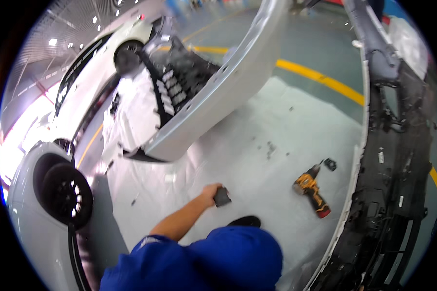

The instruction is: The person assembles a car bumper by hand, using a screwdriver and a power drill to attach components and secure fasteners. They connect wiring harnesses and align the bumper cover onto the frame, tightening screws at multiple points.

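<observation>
The left hand (210, 192) reaches out from a blue sleeve (153, 252) over the white sheet (218, 150) spread on the floor (320, 43). It is mostly closed, gripping a small dark block (223, 197) by its left side. The block juts out to the right of the fingers, its flat face turned up; blur hides how each finger sits, and whether the block also touches the sheet I cannot tell. The right hand is out of view, so I cannot tell its state.

A dark shoe (245, 221) shows just below and to the right of the block. Well apart from the hand, farther right, an orange and black cordless drill (310, 187) with a red base lies on the sheet, its tip near a small black part (330, 164). Small dark bits (270, 149) are scattered on the sheet, beyond the hand and to its right.

A silver bumper cover (218, 102) slants across the sheet beyond the hand; a second bumper cover (381, 165), its dark inner side showing, runs along the right, past the drill.
</observation>
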`<state>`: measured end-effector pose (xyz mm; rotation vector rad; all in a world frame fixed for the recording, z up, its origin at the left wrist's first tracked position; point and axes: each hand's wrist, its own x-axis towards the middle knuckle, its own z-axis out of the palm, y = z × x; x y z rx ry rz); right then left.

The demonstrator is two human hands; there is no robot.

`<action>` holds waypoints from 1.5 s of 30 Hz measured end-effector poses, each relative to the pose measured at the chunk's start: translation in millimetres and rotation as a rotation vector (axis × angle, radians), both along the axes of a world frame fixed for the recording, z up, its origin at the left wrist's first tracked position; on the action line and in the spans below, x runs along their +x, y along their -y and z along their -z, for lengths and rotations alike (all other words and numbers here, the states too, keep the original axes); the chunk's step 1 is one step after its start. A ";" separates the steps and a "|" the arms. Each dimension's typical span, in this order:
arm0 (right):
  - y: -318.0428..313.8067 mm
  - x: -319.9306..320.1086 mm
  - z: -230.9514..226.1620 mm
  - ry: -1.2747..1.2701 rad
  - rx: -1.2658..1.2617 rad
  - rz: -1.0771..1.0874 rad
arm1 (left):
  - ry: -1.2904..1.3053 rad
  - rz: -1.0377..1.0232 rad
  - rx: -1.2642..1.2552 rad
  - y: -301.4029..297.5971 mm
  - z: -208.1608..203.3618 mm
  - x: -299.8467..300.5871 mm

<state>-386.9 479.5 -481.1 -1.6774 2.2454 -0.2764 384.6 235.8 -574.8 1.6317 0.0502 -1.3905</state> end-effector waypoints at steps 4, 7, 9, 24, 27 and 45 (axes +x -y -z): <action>16.9 30.6 -35.1 -0.216 -0.331 0.196 | 0.282 -0.100 0.157 -23.1 21.4 97.7; 65.5 72.5 -72.2 -0.296 -0.366 0.039 | 0.793 0.099 0.340 -53.0 48.7 203.5; 118.4 136.6 -111.7 -0.042 -0.266 -0.080 | 1.056 0.300 0.438 -61.9 61.8 258.9; 271.7 464.5 0.2 0.424 0.209 -0.756 | 1.391 0.940 -0.040 -58.3 -3.7 152.3; 259.7 463.6 37.4 0.434 -0.028 -0.830 | 1.330 0.988 -0.662 -36.8 2.0 39.9; 55.2 265.5 -90.2 -0.153 -0.241 -0.178 | 0.758 1.562 -1.347 74.7 -16.5 -264.1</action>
